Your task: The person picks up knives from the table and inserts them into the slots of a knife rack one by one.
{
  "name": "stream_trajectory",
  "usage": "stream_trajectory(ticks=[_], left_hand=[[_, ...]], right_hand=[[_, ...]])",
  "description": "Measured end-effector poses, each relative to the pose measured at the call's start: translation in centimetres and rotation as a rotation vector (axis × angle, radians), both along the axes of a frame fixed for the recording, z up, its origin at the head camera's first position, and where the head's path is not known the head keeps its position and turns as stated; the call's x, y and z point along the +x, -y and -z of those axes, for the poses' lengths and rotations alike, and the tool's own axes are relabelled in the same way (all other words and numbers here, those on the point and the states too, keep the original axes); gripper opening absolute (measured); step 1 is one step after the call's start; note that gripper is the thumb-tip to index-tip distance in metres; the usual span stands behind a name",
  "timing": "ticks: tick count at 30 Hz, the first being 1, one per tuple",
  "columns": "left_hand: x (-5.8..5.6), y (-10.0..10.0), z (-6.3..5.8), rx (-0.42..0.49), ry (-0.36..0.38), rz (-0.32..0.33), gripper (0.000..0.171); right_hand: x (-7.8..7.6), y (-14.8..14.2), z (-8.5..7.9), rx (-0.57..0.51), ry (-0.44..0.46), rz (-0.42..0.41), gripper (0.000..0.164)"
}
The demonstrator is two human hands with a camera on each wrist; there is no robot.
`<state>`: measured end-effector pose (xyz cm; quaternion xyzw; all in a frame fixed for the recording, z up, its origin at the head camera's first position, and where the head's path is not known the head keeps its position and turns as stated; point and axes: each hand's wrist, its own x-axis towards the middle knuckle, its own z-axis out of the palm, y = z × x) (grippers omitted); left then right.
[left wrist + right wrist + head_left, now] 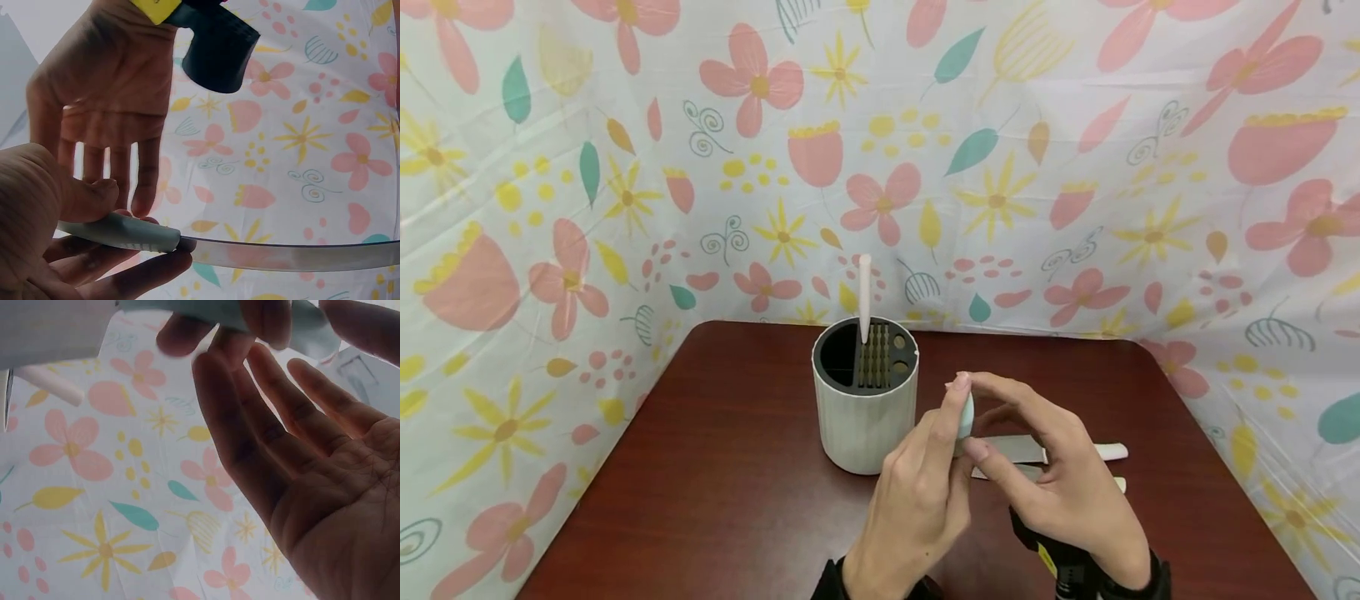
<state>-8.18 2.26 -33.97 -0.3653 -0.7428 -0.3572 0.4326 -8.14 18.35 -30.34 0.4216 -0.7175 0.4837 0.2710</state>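
My left hand (917, 500) grips the pale green handle (131, 231) of a knife, thumb on one side and fingers on the other. Out of the handle runs the grey blade (287, 256), seen nearly edge-on in the left wrist view; my left hand mostly hides it in the head view. My right hand (1067, 483) is cupped beside the handle, its fingers (219, 406) fairly straight and its thumb at the handle's end. Behind both hands stands a white round knife holder (865, 429) with a black slotted top. One pale pink handle (865, 292) sticks up from it.
On the brown table (715, 467), right of the holder and partly behind my right hand, lie a broad-bladed knife (1015, 448) with a white handle and a second blade (1000, 472) nearer me. A flower-print cloth (880, 150) hangs behind the table and along its sides.
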Motion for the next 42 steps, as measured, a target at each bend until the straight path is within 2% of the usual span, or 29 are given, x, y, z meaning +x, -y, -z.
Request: stream_trajectory(ticks=[6, 12, 20, 24, 29, 35, 42], left_hand=[[0.4, 0.4, -0.4, 0.003, -0.013, -0.004, 0.056], [0.6, 0.8, -0.9, 0.018, -0.049, -0.006, 0.054], [0.8, 1.5, -1.7, 0.028, -0.104, -0.010, 0.052], [0.9, 1.8, -2.0, 0.030, -0.138, -0.009, 0.052], [1.0, 2.0, -2.2, 0.031, -0.163, -0.002, 0.052], [0.9, 2.2, -2.6, 0.051, -0.227, 0.003, 0.050], [0.8, 2.6, -3.2, 0.069, -0.281, 0.016, 0.051]], right_hand=[[-0.5, -0.5, 0.2, -0.034, 0.028, 0.106, 0.045], [-1.6, -0.2, 0.4, -0.043, 0.093, 0.239, 0.051], [-3.9, 0.1, 1.9, -0.017, 0.256, 0.316, 0.050], [-5.2, 0.5, 2.8, 0.022, 0.296, 0.346, 0.048], [-6.8, 1.1, 4.3, 0.043, 0.325, 0.358, 0.046], [-8.7, 1.7, 5.5, 0.038, 0.380, 0.292, 0.048], [-10.6, 2.4, 6.7, 0.055, 0.476, 0.267, 0.050]])
